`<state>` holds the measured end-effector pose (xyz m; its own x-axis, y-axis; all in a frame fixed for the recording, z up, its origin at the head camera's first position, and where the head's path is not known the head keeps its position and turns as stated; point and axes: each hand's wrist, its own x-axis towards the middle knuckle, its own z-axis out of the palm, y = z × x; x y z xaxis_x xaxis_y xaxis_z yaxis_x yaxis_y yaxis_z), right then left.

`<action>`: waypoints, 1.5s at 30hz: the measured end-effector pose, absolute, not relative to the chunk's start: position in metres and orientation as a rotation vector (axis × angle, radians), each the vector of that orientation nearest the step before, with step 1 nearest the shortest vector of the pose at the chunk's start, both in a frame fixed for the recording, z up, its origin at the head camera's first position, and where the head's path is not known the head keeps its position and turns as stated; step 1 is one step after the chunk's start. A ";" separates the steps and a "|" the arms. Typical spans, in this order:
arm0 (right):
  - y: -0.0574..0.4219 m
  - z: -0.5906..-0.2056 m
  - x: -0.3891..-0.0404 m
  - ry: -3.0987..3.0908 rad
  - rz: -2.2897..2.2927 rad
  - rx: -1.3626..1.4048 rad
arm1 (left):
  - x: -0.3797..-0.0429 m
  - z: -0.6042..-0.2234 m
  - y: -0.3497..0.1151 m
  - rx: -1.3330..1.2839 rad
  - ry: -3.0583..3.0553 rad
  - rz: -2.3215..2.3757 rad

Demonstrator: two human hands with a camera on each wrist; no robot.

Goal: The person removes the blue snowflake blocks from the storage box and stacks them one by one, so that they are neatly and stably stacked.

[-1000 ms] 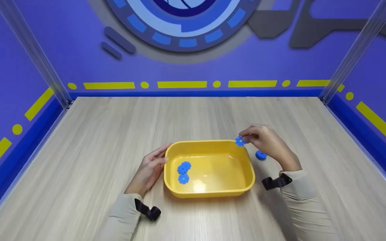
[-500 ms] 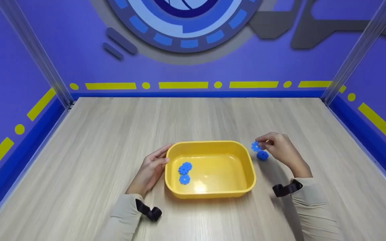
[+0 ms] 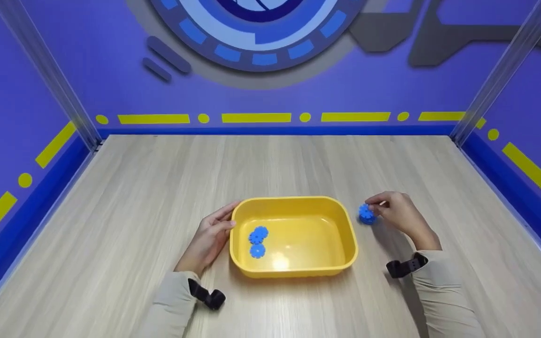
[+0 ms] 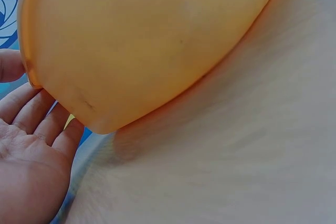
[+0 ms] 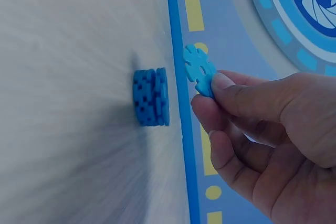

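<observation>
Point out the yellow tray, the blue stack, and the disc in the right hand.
Yellow tray (image 3: 301, 235): head view, bare floor.
Blue stack (image 5: 145, 98): right wrist view, side.
Held disc (image 5: 195, 66): right wrist view, flat face.

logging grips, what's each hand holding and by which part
The right hand pinches a blue disc by its edge; the left hand holds the yellow tub by its rim.

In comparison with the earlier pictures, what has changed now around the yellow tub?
The right hand, pinching a notched blue disc, moved right and slightly toward the person, from the far right corner of the yellow tub to near the stack of blue discs. Nothing was visibly let go. The left hand still holds the tub's left edge; the tub, the stack and the three blue discs inside stayed put.
</observation>
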<state>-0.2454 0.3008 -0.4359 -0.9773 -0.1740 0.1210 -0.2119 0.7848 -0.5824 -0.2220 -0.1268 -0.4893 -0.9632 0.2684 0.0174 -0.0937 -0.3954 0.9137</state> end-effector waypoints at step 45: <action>0.300 -0.425 -0.243 -3.012 0.985 0.220 | -0.221 -0.489 -0.126 0.233 1.579 2.446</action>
